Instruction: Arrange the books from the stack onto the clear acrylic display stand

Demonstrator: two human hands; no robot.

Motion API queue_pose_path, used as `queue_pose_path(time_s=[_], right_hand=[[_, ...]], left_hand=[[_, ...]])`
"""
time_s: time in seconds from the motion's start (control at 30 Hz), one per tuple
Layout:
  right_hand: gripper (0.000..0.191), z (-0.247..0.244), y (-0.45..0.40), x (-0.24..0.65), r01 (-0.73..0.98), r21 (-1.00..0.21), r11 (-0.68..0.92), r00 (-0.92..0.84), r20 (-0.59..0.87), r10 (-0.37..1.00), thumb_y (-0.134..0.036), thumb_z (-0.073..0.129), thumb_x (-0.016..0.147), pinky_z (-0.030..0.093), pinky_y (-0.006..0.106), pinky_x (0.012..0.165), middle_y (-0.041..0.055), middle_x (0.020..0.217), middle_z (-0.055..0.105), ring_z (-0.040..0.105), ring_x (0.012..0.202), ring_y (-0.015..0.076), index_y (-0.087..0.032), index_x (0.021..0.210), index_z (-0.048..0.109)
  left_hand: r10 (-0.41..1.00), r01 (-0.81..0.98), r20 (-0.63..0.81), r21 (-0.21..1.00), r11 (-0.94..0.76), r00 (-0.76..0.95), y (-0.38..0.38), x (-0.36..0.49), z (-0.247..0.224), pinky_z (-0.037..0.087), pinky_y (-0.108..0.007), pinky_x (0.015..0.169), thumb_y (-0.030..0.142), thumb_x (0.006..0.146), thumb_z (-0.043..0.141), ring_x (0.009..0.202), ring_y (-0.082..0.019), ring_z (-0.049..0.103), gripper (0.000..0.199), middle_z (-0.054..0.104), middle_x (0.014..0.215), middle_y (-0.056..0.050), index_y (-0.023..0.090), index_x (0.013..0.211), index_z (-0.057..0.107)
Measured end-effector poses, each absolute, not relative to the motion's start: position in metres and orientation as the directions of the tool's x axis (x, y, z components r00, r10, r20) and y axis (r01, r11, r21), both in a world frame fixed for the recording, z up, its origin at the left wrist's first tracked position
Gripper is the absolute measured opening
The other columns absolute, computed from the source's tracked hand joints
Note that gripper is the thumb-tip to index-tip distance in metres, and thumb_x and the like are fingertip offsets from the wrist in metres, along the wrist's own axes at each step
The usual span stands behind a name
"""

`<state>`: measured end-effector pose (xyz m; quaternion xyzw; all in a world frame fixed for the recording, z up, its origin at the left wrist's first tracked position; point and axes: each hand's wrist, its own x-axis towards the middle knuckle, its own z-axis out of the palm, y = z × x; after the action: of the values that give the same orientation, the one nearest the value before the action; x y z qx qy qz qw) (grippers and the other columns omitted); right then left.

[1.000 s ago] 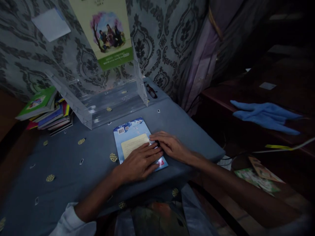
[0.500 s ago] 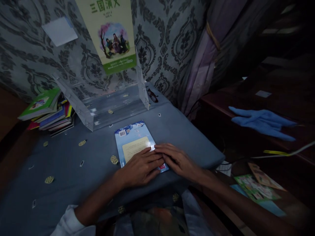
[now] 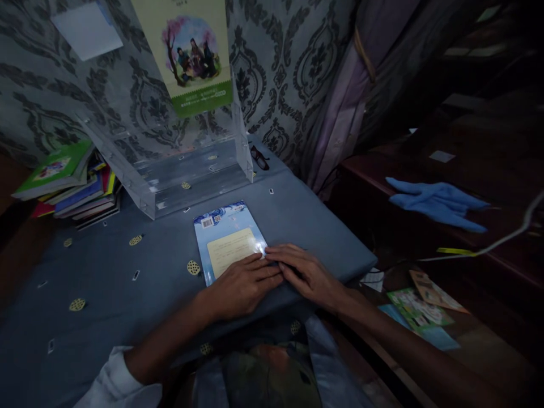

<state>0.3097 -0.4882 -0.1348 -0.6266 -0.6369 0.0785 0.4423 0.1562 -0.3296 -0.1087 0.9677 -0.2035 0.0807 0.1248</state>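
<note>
A light blue book [image 3: 229, 219] with a cream text panel and a barcode lies on the dark blue tablecloth near the front edge. My left hand [image 3: 244, 283] rests flat over its lower part, fingers stretched to the right. Across the book's lower right corner lies my right hand [image 3: 302, 272], its fingers extended to the left and meeting the left fingertips. Neither hand grips anything. The hands cover the near edge of the book.
Behind the book stands a clear acrylic rack [image 3: 147, 201], below an upright green-and-cream book [image 3: 204, 93]. A stack of books [image 3: 91, 190] is at the left, glasses [image 3: 259, 158] at the back. A blue glove [image 3: 437, 201] lies on a dark surface at the right; booklets [image 3: 419, 309] lie lower.
The view has shifted slightly, so most things appear further left and higher. My left hand lies flatter and covers the book's near edge, where a red patch showed before.
</note>
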Motion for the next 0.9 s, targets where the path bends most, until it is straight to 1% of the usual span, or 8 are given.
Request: queue_pose_path(time_s=[0.1,0.23,0.37,0.47,0.57,0.77,0.9], right_hand=[[0.036,-0.133,-0.495,0.304,0.742,-0.641,0.194,0.181,0.471,0.864,-0.016,0.046,0.098,0.056,0.047,0.097,0.0113,0.123,0.071,0.065,0.115,0.0236,-0.023,0.130,0.063],[0.037,-0.135,-0.505,0.297,0.770,-0.621,0.147,0.197,0.450,0.871,-0.017,0.049,0.098,0.052,0.048,0.102,0.0114,0.126,0.070,0.065,0.117,0.0241,-0.023,0.132,0.061],[0.037,-0.140,-0.512,0.293,0.795,-0.596,0.112,0.208,0.442,0.873,-0.020,0.052,0.098,0.051,0.050,0.104,0.0111,0.128,0.069,0.064,0.119,0.0248,-0.024,0.134,0.060],[0.036,-0.143,-0.514,0.293,0.814,-0.571,0.110,0.198,0.449,0.871,-0.021,0.053,0.097,0.052,0.050,0.103,0.0109,0.129,0.069,0.065,0.119,0.0251,-0.025,0.132,0.062],[0.033,-0.143,-0.513,0.294,0.830,-0.546,0.115,0.182,0.459,0.870,-0.020,0.054,0.096,0.053,0.049,0.102,0.0105,0.128,0.070,0.066,0.117,0.0252,-0.026,0.127,0.065],[0.032,-0.142,-0.511,0.295,0.832,-0.541,0.124,0.171,0.463,0.870,-0.021,0.055,0.097,0.055,0.048,0.102,0.0105,0.127,0.070,0.067,0.117,0.0256,-0.026,0.126,0.066],[0.033,-0.140,-0.511,0.297,0.829,-0.547,0.115,0.169,0.441,0.881,-0.020,0.054,0.096,0.054,0.047,0.103,0.0105,0.129,0.070,0.067,0.117,0.0257,-0.027,0.127,0.066]], left_hand=[[-0.372,-0.408,0.200,0.187,-0.894,0.907,-0.332,0.153,-0.110,0.040,-0.043,0.117,0.012,0.097,0.045,0.134,-0.023,0.054,0.039,0.067,0.133,-0.009,0.015,0.135,0.055],[-0.374,-0.408,0.203,0.165,-0.898,0.905,-0.336,0.145,-0.112,0.040,-0.044,0.117,0.011,0.096,0.045,0.136,-0.024,0.053,0.041,0.063,0.137,-0.014,0.011,0.136,0.053],[-0.359,-0.387,0.195,0.129,-0.913,0.913,-0.340,0.134,-0.113,0.039,-0.044,0.118,0.011,0.097,0.043,0.140,-0.024,0.048,0.043,0.056,0.144,-0.017,0.009,0.140,0.048],[-0.344,-0.368,0.185,0.117,-0.922,0.921,-0.341,0.123,-0.114,0.038,-0.042,0.119,0.010,0.098,0.042,0.143,-0.023,0.043,0.046,0.052,0.149,-0.016,0.008,0.143,0.044],[-0.305,-0.330,0.172,0.141,-0.933,0.937,-0.338,0.110,-0.114,0.037,-0.042,0.120,0.011,0.098,0.044,0.145,-0.022,0.041,0.049,0.049,0.151,-0.014,0.010,0.147,0.041],[-0.251,-0.290,0.191,0.222,-0.931,0.949,-0.325,0.088,-0.111,0.040,-0.043,0.118,0.013,0.100,0.043,0.142,-0.021,0.045,0.043,0.055,0.147,-0.011,0.015,0.144,0.047],[-0.197,-0.259,0.242,0.261,-0.930,0.950,-0.313,0.083,-0.109,0.044,-0.042,0.116,0.019,0.103,0.045,0.137,-0.020,0.052,0.036,0.061,0.140,-0.009,0.017,0.138,0.054]])
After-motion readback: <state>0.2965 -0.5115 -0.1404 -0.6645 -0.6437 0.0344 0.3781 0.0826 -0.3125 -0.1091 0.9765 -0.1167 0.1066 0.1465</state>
